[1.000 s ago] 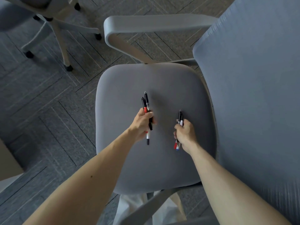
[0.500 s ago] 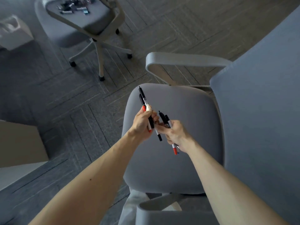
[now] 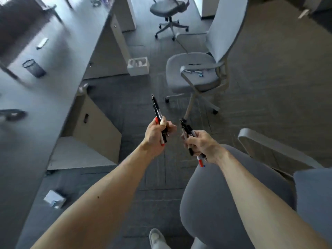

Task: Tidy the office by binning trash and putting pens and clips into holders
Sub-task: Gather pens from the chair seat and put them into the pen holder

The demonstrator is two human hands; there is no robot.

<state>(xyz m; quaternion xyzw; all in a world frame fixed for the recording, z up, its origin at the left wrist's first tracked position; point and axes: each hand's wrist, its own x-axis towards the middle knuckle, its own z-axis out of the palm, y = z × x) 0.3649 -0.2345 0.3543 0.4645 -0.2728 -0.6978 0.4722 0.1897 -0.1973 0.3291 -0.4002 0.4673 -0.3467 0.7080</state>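
My left hand (image 3: 156,131) is shut on a bundle of pens (image 3: 156,108), black and red, tips pointing away and up. My right hand (image 3: 201,143) grips a second bundle of pens (image 3: 186,129), with red and blue ends sticking out below the palm. Both hands hover over the carpet, just left of the grey chair seat (image 3: 224,203) in front of me. A black mesh holder (image 3: 34,68) stands on the long desk (image 3: 27,141) at the far left. More small items (image 3: 195,71) lie on the seat of the farther grey chair (image 3: 194,76).
A white bin (image 3: 138,66) sits on the floor beside the desk leg. A beige drawer cabinet (image 3: 91,130) stands under the desk. A white crumpled object (image 3: 54,198) lies on the carpet at lower left. Another chair (image 3: 168,9) is at the back. My shoe (image 3: 158,239) shows at the bottom.
My view has swung up and left from the chair seat toward the desk and room. Both hands lifted the pens off the seat and now hold them over the floor, a little apart.
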